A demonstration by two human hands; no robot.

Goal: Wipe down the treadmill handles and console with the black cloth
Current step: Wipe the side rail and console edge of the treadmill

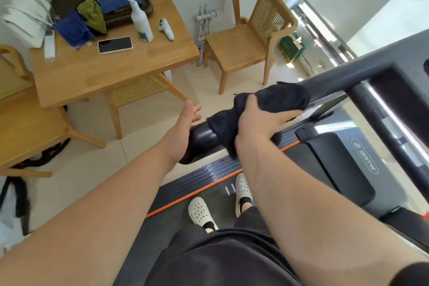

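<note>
The black cloth [274, 100] is draped over the treadmill's left handle [204, 139], a dark rounded bar running up to the right. My right hand [260, 123] lies on the cloth, with its fingers wrapped over the cloth and the bar. My left hand [183, 132] rests at the near end of the handle with its fingers straight and spread, holding nothing. The console [383, 79] shows as a dark frame at the upper right, partly cut off by the frame edge.
A wooden table [104, 72] on the left holds a spray bottle [141, 21], a phone [115, 45], a white controller [166, 29], coloured cloths and a dark tray [144, 0]. Wooden chairs [253, 37] stand nearby. My feet in white clogs [202, 213] stand on the treadmill belt.
</note>
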